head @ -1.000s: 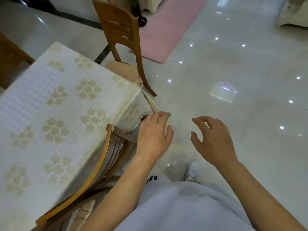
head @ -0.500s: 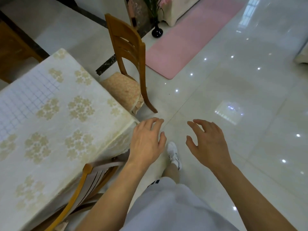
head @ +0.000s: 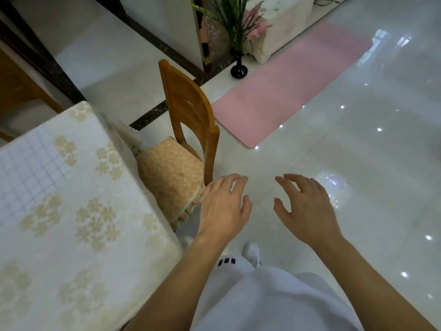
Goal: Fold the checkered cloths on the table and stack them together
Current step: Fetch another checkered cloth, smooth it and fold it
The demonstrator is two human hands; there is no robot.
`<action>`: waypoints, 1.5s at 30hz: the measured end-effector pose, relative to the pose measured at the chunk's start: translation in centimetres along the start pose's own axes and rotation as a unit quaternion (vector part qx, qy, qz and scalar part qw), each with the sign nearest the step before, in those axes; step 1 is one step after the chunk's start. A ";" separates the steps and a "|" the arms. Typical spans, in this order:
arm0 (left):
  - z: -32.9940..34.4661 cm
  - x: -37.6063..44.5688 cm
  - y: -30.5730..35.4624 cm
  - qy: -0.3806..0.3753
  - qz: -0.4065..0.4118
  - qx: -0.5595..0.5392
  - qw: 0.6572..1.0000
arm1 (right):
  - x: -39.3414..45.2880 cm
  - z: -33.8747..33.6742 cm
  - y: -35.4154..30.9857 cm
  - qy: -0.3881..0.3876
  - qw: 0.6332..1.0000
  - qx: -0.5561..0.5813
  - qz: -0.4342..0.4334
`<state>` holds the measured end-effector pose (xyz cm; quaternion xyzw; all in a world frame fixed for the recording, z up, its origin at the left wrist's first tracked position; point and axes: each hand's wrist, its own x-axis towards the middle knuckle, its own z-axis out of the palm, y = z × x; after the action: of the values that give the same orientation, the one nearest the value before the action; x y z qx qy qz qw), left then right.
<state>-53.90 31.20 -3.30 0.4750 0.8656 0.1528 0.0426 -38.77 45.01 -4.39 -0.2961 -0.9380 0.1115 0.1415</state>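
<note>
A white checkered cloth (head: 26,173) with thin blue lines lies flat on the table (head: 78,254) at the left edge of the head view; part of it is cut off by the frame. My left hand (head: 224,206) hovers over the floor just right of the table corner, fingers relaxed and empty. My right hand (head: 303,206) hangs beside it, fingers spread and loosely bent, holding nothing. Both hands are off the table and apart from the cloth.
The table wears a cream cloth with gold flowers. A wooden chair (head: 191,115) with an orange cushion stands at the table's far side. A pink mat (head: 286,91), a black vase (head: 238,70) with a plant and glossy white floor tiles lie beyond.
The view has moved forward along the table: the near chair has dropped out of view, the far chair and vase have come closer. Both hands stay empty in front of me.
</note>
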 end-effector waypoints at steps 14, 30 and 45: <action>-0.4 15.3 -5.6 0.043 -0.133 0.018 0.990 | 19.8 5.1 2.4 -0.065 0.993 0.027 -0.095; 0.3 44.6 -6.1 0.096 -0.295 0.032 0.950 | 53.9 8.4 11.4 -0.083 0.959 0.091 -0.254; -1.6 54.9 -16.8 0.126 -0.428 0.045 0.894 | 71.5 16.1 3.5 -0.175 0.906 0.098 -0.373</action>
<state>-97.77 68.21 -2.99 0.0365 0.9891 0.1398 -0.0270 -98.32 87.78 -6.18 0.1150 -0.9739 0.1925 0.0344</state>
